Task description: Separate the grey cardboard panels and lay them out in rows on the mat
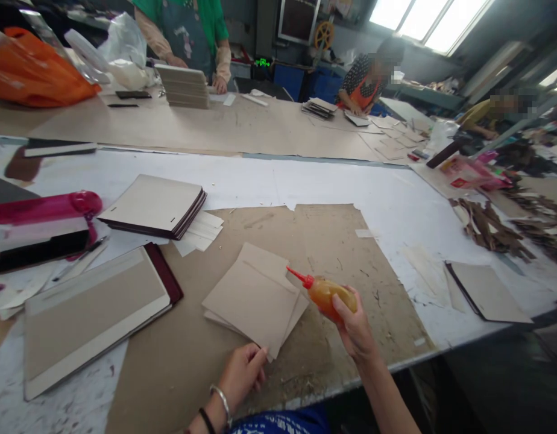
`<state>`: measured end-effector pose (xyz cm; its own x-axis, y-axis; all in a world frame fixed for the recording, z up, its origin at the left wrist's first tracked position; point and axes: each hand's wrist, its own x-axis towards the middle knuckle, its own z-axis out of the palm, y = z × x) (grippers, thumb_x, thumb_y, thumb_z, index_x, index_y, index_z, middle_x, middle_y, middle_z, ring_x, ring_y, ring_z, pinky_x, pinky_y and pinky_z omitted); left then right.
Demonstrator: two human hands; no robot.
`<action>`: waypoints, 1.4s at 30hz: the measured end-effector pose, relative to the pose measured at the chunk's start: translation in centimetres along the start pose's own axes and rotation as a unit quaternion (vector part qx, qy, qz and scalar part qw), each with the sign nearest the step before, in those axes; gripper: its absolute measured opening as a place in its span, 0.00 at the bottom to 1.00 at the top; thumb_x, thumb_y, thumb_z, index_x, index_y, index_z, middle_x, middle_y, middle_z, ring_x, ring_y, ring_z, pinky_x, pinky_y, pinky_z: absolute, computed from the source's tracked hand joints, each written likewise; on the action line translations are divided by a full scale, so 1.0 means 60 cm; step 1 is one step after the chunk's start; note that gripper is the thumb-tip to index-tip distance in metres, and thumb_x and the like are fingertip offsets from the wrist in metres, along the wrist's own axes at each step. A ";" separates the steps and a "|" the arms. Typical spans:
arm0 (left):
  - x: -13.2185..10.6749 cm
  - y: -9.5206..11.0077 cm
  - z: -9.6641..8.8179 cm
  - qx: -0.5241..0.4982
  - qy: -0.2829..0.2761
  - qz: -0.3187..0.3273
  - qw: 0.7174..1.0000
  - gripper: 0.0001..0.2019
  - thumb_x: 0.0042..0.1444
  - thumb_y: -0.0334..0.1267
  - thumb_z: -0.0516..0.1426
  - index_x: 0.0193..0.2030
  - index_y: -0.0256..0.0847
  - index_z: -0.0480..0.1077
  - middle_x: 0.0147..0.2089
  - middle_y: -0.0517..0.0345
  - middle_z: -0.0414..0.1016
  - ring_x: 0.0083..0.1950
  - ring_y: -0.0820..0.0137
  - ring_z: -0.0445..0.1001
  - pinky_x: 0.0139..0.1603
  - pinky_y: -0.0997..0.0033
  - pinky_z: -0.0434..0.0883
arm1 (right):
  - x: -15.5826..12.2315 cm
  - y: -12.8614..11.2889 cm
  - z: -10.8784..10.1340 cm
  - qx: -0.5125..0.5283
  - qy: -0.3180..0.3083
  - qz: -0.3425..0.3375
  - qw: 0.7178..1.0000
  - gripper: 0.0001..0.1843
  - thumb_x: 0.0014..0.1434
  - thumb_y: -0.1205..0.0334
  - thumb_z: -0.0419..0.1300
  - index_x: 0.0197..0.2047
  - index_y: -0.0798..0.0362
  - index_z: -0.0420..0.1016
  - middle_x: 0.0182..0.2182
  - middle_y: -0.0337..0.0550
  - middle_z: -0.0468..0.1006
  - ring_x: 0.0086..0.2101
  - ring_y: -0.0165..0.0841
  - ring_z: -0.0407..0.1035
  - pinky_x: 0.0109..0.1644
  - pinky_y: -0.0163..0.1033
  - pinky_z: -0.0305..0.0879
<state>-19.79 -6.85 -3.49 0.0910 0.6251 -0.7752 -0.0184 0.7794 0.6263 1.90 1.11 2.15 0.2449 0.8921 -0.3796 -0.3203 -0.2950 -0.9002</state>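
Squeeze bottle [330,295], one, amber contents, red nozzle [301,278]. Head view: clasped in the right hand [354,331], nozzle at the far right corner of the loosely stacked grey boards [251,295]; contact could not be told. Left hand [245,369], apart from the right, pinched the boards' near corner. Judged good practice: top board pinned against sliding, nozzle low, squeeze light and even.
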 end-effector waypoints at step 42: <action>0.021 0.106 -0.172 -0.007 0.134 0.087 0.987 0.19 0.35 0.52 0.57 0.27 0.38 0.62 0.22 0.64 0.64 0.23 0.75 0.63 0.25 0.73 0.65 | -0.103 0.003 0.028 -0.306 -0.007 -0.032 0.952 0.30 0.43 0.44 0.65 0.46 0.48 0.62 0.39 0.41 0.72 0.37 0.38 0.69 0.42 0.41 0.67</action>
<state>-30.06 -0.66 -1.35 -0.1806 0.7370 -0.6514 -0.0238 0.6588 0.7519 -1.23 -3.86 4.66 0.2325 0.9179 -0.3216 0.2878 -0.3808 -0.8787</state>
